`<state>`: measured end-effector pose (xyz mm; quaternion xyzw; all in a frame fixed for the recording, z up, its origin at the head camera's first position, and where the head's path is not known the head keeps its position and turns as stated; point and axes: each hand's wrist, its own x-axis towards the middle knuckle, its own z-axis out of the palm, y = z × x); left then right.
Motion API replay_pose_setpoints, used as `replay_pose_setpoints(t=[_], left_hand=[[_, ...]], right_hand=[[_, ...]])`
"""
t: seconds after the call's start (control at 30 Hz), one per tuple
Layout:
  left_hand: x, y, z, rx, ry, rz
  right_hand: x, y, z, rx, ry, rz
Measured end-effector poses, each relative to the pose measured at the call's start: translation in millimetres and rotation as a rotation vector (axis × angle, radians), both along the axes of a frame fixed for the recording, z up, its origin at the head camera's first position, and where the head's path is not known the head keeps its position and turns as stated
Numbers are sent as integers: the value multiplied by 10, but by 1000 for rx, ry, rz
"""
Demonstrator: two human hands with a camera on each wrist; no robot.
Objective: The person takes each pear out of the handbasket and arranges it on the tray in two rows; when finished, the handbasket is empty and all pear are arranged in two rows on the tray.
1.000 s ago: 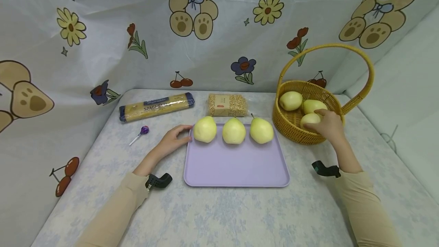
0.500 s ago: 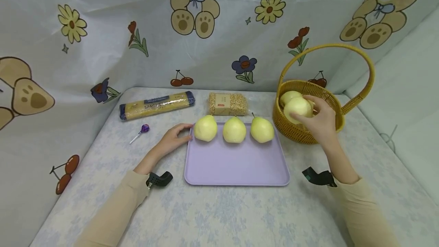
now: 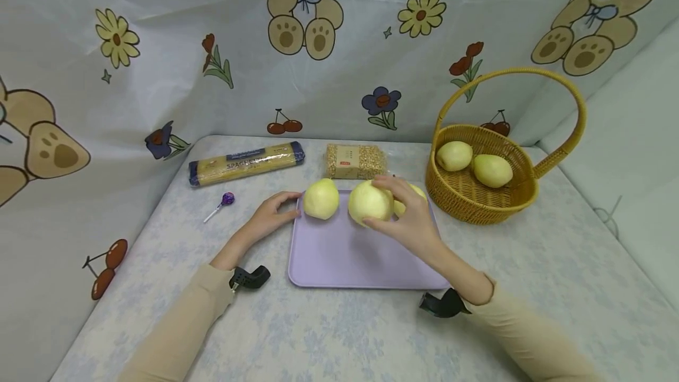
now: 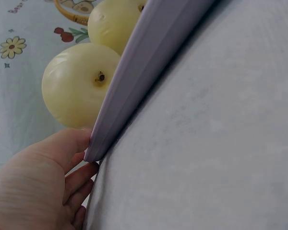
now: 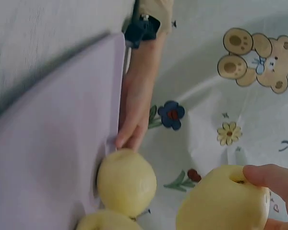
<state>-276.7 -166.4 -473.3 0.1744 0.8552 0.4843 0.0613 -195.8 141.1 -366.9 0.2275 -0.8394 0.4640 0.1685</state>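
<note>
My right hand (image 3: 414, 226) grips a pale yellow pear (image 3: 369, 203) and holds it over the far part of the lilac tray (image 3: 345, 270). In the right wrist view the thumb (image 5: 266, 175) presses beside the stem hollow of this pear. On the tray, a pear (image 3: 320, 199) sits in the far left corner; another pear (image 3: 418, 193) at the far right is partly covered by my right hand. The middle one is hidden behind the held pear. My left hand (image 3: 267, 217) pinches the tray's far left corner between thumb and fingers.
A wicker basket (image 3: 480, 212) with a tall handle stands at right, with two pears (image 3: 492, 171) inside. Behind the tray lie a spaghetti pack (image 3: 246, 164) and a bag of yellow kernels (image 3: 366, 162). A lollipop (image 3: 227, 198) lies left of my left hand.
My right hand has lifted a pear out of the basket and carried it left over the tray. The left hand has stayed at the tray corner.
</note>
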Motion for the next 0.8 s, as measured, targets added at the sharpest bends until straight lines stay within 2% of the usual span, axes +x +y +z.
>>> replay_pose_setpoints(t=[0.17, 0.3, 0.4, 0.5, 0.63, 0.8], left_hand=[[1, 0, 6, -15, 13, -3], [3, -2, 12, -14, 34, -8], [-3, 4, 4, -21, 66, -1], [-8, 8, 0, -13, 55, -5], [-17, 0, -6, -3, 6, -8], [-15, -7, -3, -15, 14, 1]], right_hand=[[130, -311, -188, 75, 13, 183], [220, -470, -336, 163, -14, 284], [260, -526, -410, 205, -39, 313], [273, -543, -470, 217, -48, 325], [263, -548, -512, 221, -57, 331], [237, -554, -527, 244, -65, 338]])
